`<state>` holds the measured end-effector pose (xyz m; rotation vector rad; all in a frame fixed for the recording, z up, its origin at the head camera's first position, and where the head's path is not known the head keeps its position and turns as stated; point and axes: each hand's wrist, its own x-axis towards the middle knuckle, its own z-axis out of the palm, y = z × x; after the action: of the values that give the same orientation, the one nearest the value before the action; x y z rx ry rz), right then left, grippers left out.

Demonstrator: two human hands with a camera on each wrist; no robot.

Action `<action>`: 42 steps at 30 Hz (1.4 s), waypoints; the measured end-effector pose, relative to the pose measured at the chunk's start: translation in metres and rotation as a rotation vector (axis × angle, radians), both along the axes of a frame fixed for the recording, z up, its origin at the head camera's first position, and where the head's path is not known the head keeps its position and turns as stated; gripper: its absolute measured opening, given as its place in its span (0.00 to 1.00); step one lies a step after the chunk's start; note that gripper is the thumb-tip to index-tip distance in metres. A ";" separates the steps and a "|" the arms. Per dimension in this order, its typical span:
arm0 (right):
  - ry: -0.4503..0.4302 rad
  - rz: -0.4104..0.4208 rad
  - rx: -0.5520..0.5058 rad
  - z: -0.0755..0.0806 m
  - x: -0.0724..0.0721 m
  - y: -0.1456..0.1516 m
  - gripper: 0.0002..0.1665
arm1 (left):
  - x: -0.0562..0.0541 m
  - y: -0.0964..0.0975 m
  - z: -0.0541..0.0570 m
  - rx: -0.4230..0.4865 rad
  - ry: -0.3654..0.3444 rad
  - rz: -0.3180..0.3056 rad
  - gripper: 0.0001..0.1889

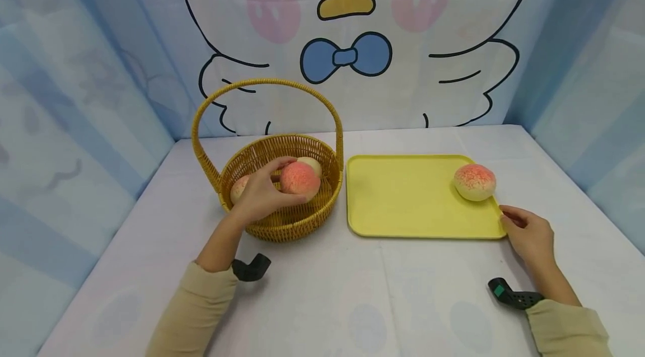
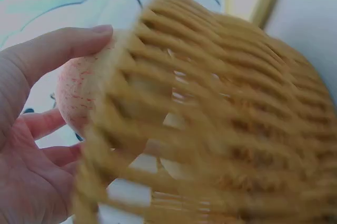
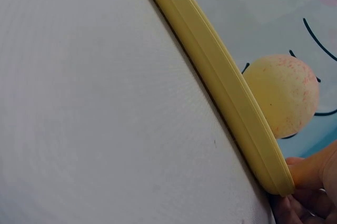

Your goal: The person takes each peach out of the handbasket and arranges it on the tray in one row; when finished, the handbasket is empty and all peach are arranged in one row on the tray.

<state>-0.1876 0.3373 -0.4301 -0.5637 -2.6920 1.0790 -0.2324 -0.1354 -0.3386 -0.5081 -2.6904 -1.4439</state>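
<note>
My left hand [image 1: 262,196] holds a pink-and-cream peach [image 1: 300,179] between thumb and fingers, over the inside of a woven basket [image 1: 287,232] with a tall handle. Behind the wicker wall [image 2: 210,113] in the left wrist view, part of that peach is hidden. Two more peaches are partly visible in the basket, one at the left side [image 1: 238,188] and a paler one [image 1: 311,163] behind the held peach. My right hand [image 1: 533,236] pinches the near right corner of a yellow tray [image 1: 403,195]. Near the tray's right edge lies another peach [image 1: 475,182].
A white cloth [image 1: 322,301] covers the table, with basket and tray side by side. The basket's handle [image 1: 267,81] arches above its bowl. Printed curtains [image 1: 347,105] stand behind the table and at both sides.
</note>
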 end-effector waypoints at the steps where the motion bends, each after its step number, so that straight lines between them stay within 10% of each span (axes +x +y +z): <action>1: 0.002 0.000 0.001 0.000 0.000 0.000 0.22 | -0.001 0.003 0.002 0.011 0.008 -0.009 0.41; 13: 0.003 0.001 -0.006 0.000 0.000 0.000 0.22 | -0.004 0.071 0.019 0.139 0.016 -0.200 0.38; 23: -0.002 -0.009 -0.003 0.002 -0.001 -0.001 0.22 | -0.003 0.114 -0.001 0.049 0.015 -0.306 0.37; 42: 0.005 -0.002 0.004 0.003 0.001 -0.001 0.22 | -0.007 0.135 -0.037 -0.081 -0.008 -0.287 0.38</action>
<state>-0.1869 0.3359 -0.4271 -0.5628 -2.6879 1.0734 -0.2399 -0.0005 -0.3754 -0.9285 -2.7822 -1.3992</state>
